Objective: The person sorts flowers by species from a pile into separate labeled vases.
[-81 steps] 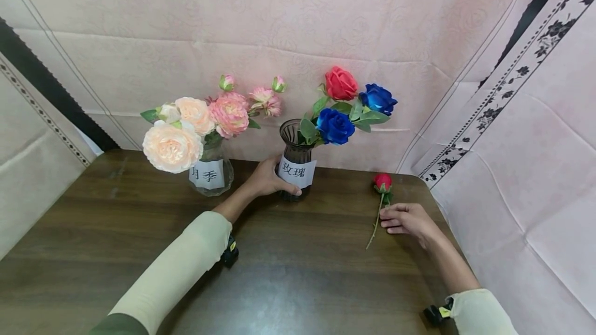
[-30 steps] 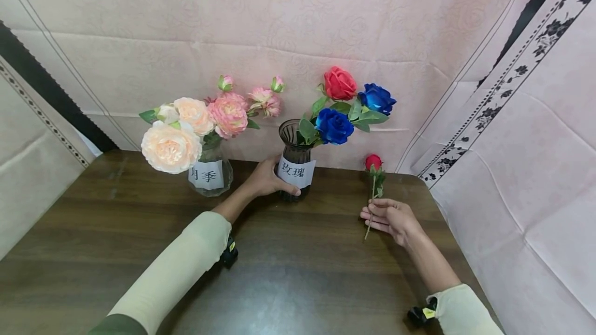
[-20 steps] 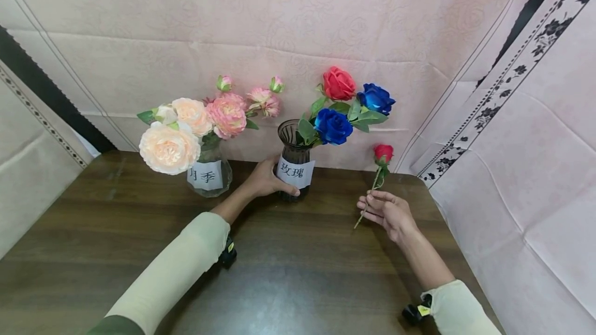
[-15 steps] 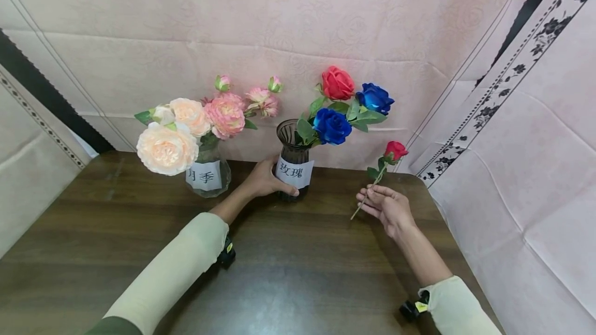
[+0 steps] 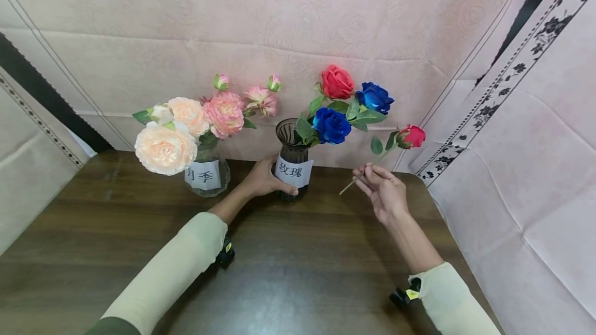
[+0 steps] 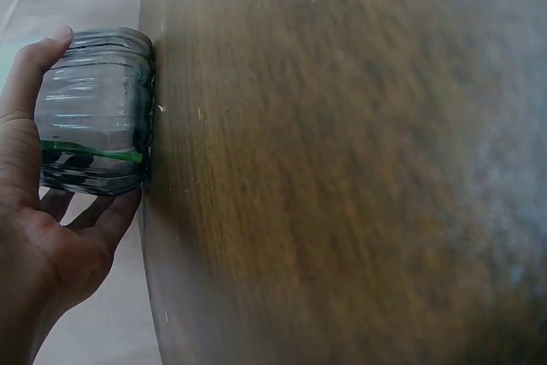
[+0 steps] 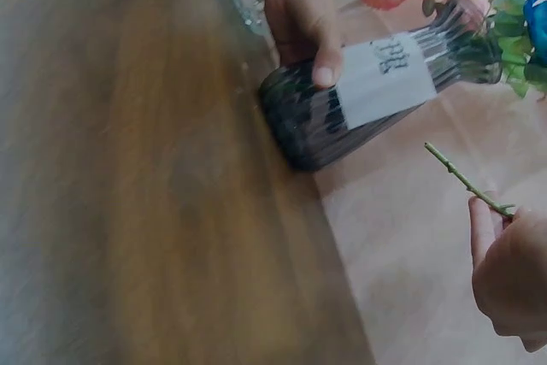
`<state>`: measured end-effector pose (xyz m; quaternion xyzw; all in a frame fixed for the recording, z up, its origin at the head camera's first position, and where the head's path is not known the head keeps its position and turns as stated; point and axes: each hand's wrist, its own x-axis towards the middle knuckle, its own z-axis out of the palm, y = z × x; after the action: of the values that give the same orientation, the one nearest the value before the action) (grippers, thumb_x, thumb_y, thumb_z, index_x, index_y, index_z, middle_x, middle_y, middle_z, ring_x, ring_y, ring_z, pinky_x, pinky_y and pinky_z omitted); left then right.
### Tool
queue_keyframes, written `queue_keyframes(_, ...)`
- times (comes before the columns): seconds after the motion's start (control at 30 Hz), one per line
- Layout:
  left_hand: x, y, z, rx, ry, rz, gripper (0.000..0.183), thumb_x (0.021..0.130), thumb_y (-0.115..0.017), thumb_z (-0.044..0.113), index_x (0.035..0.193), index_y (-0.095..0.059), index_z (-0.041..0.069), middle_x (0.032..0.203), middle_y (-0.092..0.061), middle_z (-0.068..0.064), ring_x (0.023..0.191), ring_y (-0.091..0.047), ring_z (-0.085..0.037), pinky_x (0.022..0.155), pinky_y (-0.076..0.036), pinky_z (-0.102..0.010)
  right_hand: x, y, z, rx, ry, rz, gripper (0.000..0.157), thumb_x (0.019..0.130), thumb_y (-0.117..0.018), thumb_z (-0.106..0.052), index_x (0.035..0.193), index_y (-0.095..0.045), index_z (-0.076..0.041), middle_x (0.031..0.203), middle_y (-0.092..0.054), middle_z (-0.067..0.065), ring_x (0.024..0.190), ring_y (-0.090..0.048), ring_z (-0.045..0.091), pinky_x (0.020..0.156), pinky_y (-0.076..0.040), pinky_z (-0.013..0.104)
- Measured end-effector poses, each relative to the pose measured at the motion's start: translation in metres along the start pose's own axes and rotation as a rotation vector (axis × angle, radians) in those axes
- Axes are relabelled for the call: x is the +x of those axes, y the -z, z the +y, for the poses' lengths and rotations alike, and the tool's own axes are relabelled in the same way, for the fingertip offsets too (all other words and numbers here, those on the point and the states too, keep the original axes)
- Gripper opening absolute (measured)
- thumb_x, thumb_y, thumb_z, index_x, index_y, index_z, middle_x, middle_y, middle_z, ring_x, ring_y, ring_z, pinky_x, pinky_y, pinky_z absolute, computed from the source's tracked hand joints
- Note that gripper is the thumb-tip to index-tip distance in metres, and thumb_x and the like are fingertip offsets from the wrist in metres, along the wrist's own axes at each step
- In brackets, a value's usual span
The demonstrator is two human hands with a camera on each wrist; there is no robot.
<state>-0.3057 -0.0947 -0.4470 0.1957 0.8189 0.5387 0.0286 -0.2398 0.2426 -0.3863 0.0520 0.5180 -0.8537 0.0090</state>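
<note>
My left hand [image 5: 266, 179] grips the lower part of a dark glass vase [image 5: 294, 155] with a white paper label, thumb across its front. The vase stands upright near the table's back edge and holds a red rose [image 5: 337, 82] and two blue roses [image 5: 332, 125]. In the left wrist view, the left hand wraps the ribbed glass, and a green stem shows inside. To the right, my right hand [image 5: 384, 190] pinches a red rose by its stem above the table; its bloom [image 5: 412, 137] tilts to the right and the stem's bare end [image 7: 440, 156] points toward the vase.
A clear glass vase [image 5: 223, 173] with a white label stands left of the dark vase, holding peach blooms [image 5: 166, 149] and pink blooms [image 5: 225, 115]. The brown wooden table [image 5: 279, 273] meets a pale cloth backdrop [image 5: 233, 14] behind the vases.
My right hand has picked the single red rose up off the table, raised it and moved a little left, tilting its bloom to the right. My left hand stays on the dark vase.
</note>
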Motion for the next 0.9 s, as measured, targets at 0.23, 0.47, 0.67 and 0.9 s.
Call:
queue_keyframes(0.23,0.000,0.001,0.000,-0.003,-0.004,-0.001,0.075,0.076,-0.107,0.019,0.141,-0.070,0.019,0.133,-0.079,-0.007,0.125,-0.074,-0.030,0.114,-0.057,-0.054,0.006,-0.034,-0.017,0.082,0.094,0.006,0.013,0.113,-0.063,-0.003,0.109,-0.076,-0.003,0.101,-0.084,0.005,0.103,-0.085,0.018,0.100,-0.068,0.034)
queue_keyframes(0.47,-0.001,0.001,0.002,0.003,0.007,-0.004,0.076,0.076,-0.106,0.020,0.143,-0.069,0.018,0.136,-0.078,-0.008,0.128,-0.073,-0.031,0.117,-0.055,-0.056,0.011,-0.074,-0.030,0.210,0.168,0.024,0.013,0.111,-0.063,0.002,0.111,-0.074,-0.004,0.098,-0.085,0.007,0.095,-0.086,0.020,0.094,-0.070,0.038)
queue_keyframes(0.67,-0.002,0.001,0.004,0.011,0.036,0.001,0.079,0.076,-0.107,0.024,0.144,-0.068,0.017,0.138,-0.078,-0.009,0.130,-0.072,-0.032,0.119,-0.054,-0.058,0.015,-0.101,-0.034,0.200,0.217,0.089,0.020,0.111,-0.060,0.008,0.120,-0.069,-0.009,0.098,-0.086,0.002,0.089,-0.085,0.015,0.087,-0.071,0.033)
queue_keyframes(0.9,-0.002,0.001,0.003,0.007,0.023,0.001,0.076,0.075,-0.107,0.023,0.142,-0.070,0.018,0.135,-0.079,-0.008,0.128,-0.072,-0.031,0.117,-0.055,-0.057,0.020,-0.120,-0.023,0.163,0.271,0.095,0.057,0.107,-0.054,0.016,0.162,-0.043,0.004,0.092,-0.079,-0.001,0.080,-0.079,0.009,0.081,-0.070,0.026)
